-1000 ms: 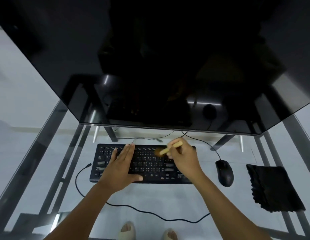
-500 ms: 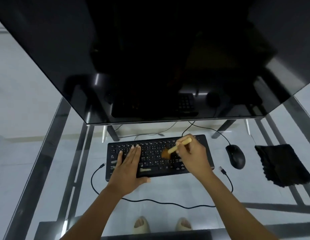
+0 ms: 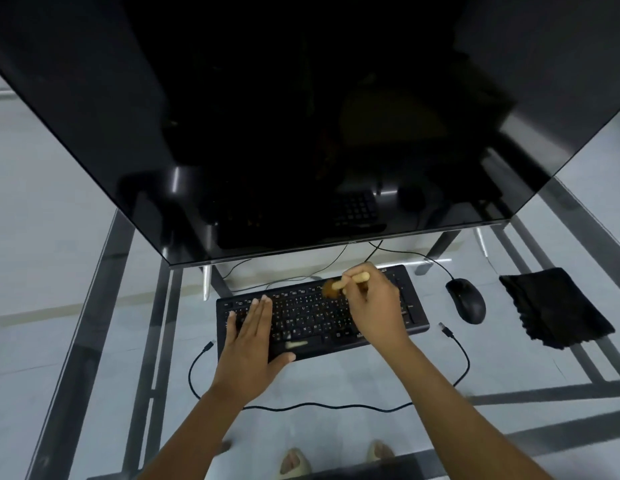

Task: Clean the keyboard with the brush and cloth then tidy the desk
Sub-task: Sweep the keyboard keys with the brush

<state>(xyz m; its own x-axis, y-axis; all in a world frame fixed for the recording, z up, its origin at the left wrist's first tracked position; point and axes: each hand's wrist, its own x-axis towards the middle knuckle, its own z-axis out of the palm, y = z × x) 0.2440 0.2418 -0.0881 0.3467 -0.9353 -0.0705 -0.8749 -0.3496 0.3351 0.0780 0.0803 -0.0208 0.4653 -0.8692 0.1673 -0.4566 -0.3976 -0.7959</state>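
Head view: left hand [image 3: 251,344] lies flat, fingers apart, on the black keyboard [image 3: 410,318]; right hand [image 3: 374,306] pinches the brush [image 3: 336,285] over its upper keys. Key legends unreadable. Black cloth [image 3: 554,308] lies right of the mouse [image 3: 466,299].

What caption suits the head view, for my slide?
Right hand brushes keyboard with brush; left hand steadies it.

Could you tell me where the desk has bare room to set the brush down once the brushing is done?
Bare glass lies left of the keyboard, and between the mouse and the black cloth. In front of the keyboard a loose cable snakes across. Both hands crowd the keyboard itself.
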